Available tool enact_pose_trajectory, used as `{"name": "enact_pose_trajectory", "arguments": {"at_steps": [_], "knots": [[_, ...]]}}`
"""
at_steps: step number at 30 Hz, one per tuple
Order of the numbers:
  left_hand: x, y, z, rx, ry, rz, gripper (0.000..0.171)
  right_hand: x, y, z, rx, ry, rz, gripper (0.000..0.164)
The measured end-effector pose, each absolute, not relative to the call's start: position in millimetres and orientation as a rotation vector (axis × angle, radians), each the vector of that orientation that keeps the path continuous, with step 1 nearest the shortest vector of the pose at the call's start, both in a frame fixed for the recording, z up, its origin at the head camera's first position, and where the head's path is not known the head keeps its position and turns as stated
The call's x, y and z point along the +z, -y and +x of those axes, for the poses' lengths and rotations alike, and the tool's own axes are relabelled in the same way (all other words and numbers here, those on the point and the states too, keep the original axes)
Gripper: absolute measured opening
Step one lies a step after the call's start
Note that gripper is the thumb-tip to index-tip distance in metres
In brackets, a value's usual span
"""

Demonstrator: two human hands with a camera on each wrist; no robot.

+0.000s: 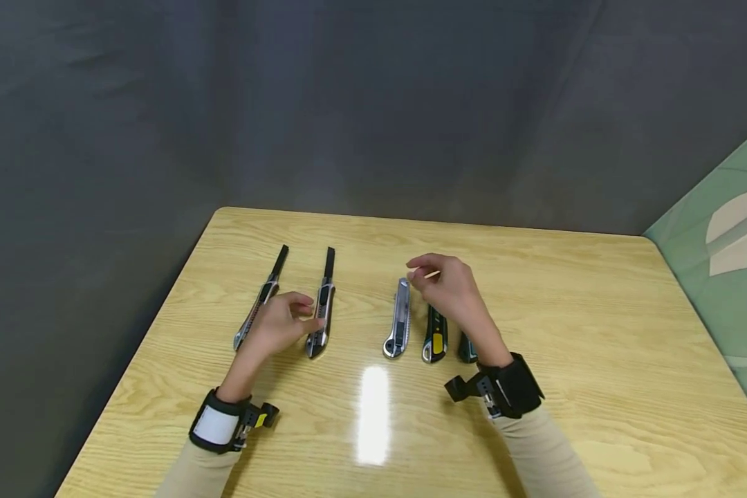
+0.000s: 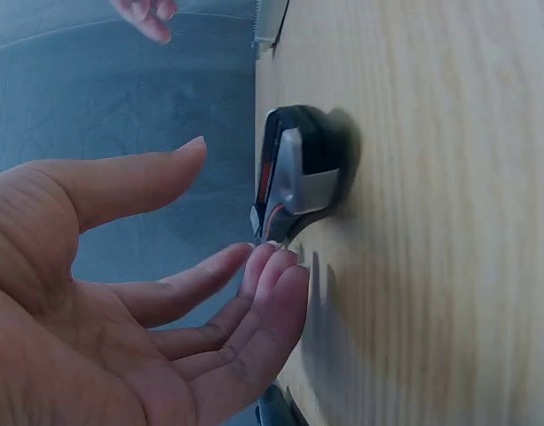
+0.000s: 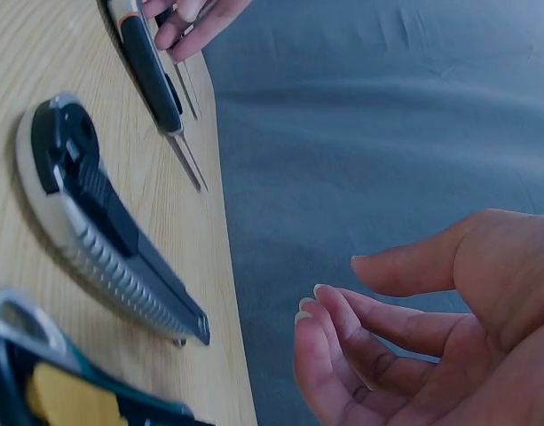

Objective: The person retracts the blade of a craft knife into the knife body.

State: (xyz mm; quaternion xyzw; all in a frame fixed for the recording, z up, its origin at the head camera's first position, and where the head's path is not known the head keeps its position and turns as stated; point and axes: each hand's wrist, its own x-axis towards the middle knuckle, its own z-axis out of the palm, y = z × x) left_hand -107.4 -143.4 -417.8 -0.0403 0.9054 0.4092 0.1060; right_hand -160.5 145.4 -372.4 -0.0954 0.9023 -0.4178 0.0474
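Note:
Two black-and-silver utility knives with blades out lie on the left of the table: an outer utility knife (image 1: 280, 261) and an inner utility knife (image 1: 329, 287). My left hand (image 1: 279, 324) is between them, fingers loosely bent, thumb over the inner one's handle; whether it touches is unclear. The left wrist view shows a knife (image 2: 298, 173) just past the fingertips. My right hand (image 1: 453, 289) hovers, holding nothing, near the top of a silver utility knife (image 1: 401, 318), which shows no blade. Beneath the right hand and wrist lie a black-and-yellow utility knife (image 1: 436, 339) and a dark teal knife (image 1: 466, 348), both partly hidden.
All the knives lie on a light wooden table (image 1: 597, 332), handles toward me. A dark grey curtain (image 1: 373, 111) hangs behind the far edge. At the right stands a green patterned panel (image 1: 731, 207).

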Motion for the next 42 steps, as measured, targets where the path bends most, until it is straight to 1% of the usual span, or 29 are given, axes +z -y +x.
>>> {"name": "enact_pose_trajectory", "arguments": {"at_steps": [6, 14, 19, 24, 27, 34, 42], "knots": [[-422, 131, -106, 0.998, -2.762, -0.142, 0.061, -371, -139, -161, -1.28, -2.745, -0.33, 0.02], [-420, 121, -106, 0.929, -2.804, -0.129, 0.056, -370, -133, -162, -1.285, -2.71, -0.345, 0.02], [-422, 115, -105, 0.92, -2.811, -0.142, 0.048, -376, -126, -162, -1.286, -2.664, -0.344, 0.019], [-420, 116, -106, 0.904, -2.806, -0.141, 0.032, -381, -117, -161, -1.288, -2.641, -0.391, 0.018], [-416, 117, -107, 0.899, -2.778, -0.152, 0.03, -383, -112, -161, -1.277, -2.622, -0.4, 0.018], [-408, 118, -104, 0.942, -2.79, -0.1, 0.037, -390, -102, -159, -1.27, -2.536, -0.411, 0.03], [-394, 106, -101, 1.03, -2.878, -0.021, 0.041, -390, -92, -156, -1.325, -2.455, -0.409, 0.04]]}}
